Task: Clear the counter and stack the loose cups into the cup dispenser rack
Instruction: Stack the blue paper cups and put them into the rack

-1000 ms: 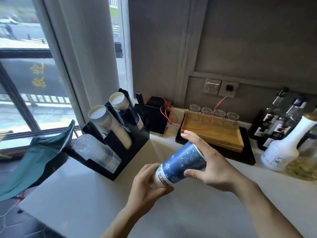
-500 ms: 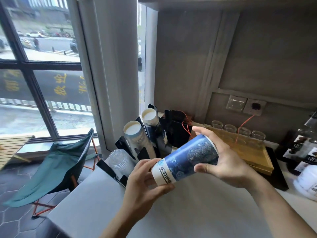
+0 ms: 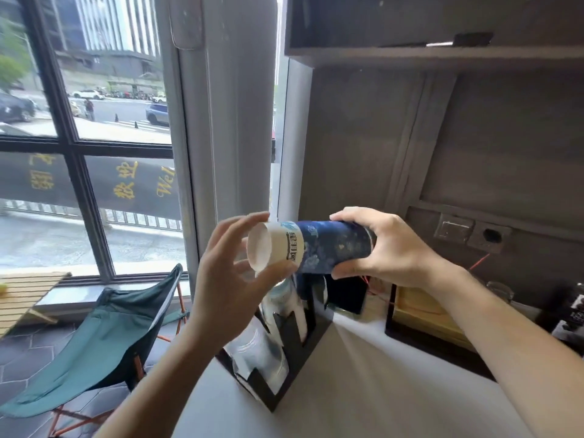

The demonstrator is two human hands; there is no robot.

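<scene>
Blue cup point(image 3: 328, 246) held level at frame centre.
Grasped by right hand point(image 3: 395, 248), base pinched by left hand point(image 3: 227, 279), presumably for alignment with the rack point(image 3: 284, 358) below.

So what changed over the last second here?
Both hands raised the blue cup from low over the counter to above the cup rack, levelling it nearly horizontal. The left hand spread its fingers wider round the white base; the right hand keeps its grip on the blue end. The rack stayed put.

Daylit window point(image 3: 120, 90) at left (street outside), grey wall point(image 3: 363, 137), green folding chair point(image 3: 104, 336) below.
</scene>
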